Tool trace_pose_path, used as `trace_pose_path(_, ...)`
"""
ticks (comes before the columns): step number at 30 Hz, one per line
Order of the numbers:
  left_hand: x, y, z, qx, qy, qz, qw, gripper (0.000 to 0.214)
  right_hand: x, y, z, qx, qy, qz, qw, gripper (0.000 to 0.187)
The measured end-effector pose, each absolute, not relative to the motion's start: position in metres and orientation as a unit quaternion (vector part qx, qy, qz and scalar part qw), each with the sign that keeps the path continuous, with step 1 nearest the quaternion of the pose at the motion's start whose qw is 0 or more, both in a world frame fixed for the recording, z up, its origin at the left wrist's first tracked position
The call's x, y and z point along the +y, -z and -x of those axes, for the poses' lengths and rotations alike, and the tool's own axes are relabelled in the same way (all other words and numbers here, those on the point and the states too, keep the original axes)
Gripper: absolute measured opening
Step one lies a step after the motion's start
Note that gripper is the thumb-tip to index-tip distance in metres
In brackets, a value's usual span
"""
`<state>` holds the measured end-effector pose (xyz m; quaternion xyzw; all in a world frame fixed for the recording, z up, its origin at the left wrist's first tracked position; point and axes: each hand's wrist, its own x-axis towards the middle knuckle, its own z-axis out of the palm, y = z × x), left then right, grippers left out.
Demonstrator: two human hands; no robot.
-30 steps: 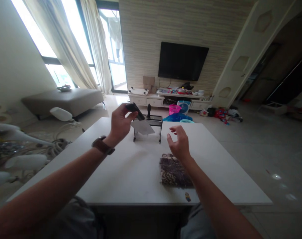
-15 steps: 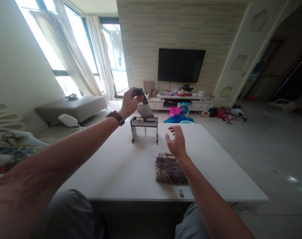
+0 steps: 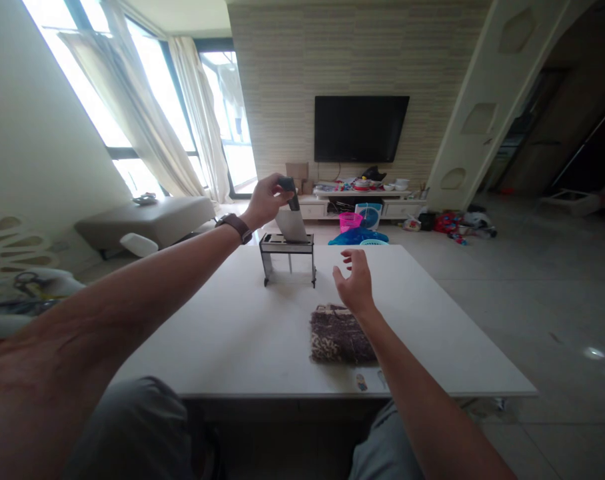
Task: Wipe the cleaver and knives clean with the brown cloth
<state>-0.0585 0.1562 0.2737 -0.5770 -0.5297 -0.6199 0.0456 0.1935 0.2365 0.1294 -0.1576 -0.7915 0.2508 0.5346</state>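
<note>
Left hand (image 3: pixel 266 199) clamps a broad, grey, black-handled metal knife (image 3: pixel 292 227), likely to angle it down at the black-framed, clear-sided stand (image 3: pixel 286 248); right hand (image 3: pixel 354 283) empty, fingers apart.

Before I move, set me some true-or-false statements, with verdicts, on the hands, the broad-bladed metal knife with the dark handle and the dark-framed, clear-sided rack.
1. The left hand grips the knife by its handle. True.
2. The knife's blade points down at the top of the rack. True.
3. The rack lies on its side. False: it stands upright on the white table.
4. The right hand clutches the folded brown patterned cloth. False: the right hand holds nothing, and the cloth lies on the table.
</note>
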Motion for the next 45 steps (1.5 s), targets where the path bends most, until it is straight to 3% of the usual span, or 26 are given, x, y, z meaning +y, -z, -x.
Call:
trace_pose_path(12,0.189,-0.284,0.061,-0.641,0.566,0.518,0.042,0.013,0.236,-0.121,-0.187,-0.794,-0.273,0.168,0.517,0.028)
trace_pose_path(15,0.203,-0.282,0.072,-0.674,0.521,0.523,0.039,0.024,0.234,-0.118,-0.185,-0.788,-0.274,0.179,0.522,0.033)
trace_pose_path(18,0.215,-0.266,0.081,-0.710,0.452,0.539,0.033,0.037,0.231,-0.116,-0.181,-0.776,-0.267,0.196,0.536,0.042)
trace_pose_path(27,0.230,-0.199,0.088,-0.764,0.350,0.539,0.058,0.030,0.219,-0.112,-0.164,-0.790,-0.221,0.208,0.533,0.048)
trace_pose_path(34,0.220,-0.196,0.086,-0.745,0.371,0.551,0.054,0.047,0.220,-0.109,-0.156,-0.770,-0.203,0.212,0.566,0.061)
trace_pose_path(40,0.183,-0.194,0.052,-0.687,0.509,0.506,0.115,0.044,0.212,-0.105,-0.158,-0.784,-0.266,0.191,0.528,0.067)
trace_pose_path(43,0.139,-0.181,0.009,-0.641,0.529,0.554,0.040,0.042,0.199,-0.109,-0.167,-0.794,-0.334,0.168,0.479,0.058)
trace_pose_path(45,0.099,-0.167,-0.022,-0.632,0.521,0.573,-0.037,0.034,0.189,-0.114,-0.175,-0.811,-0.368,0.150,0.430,0.040)
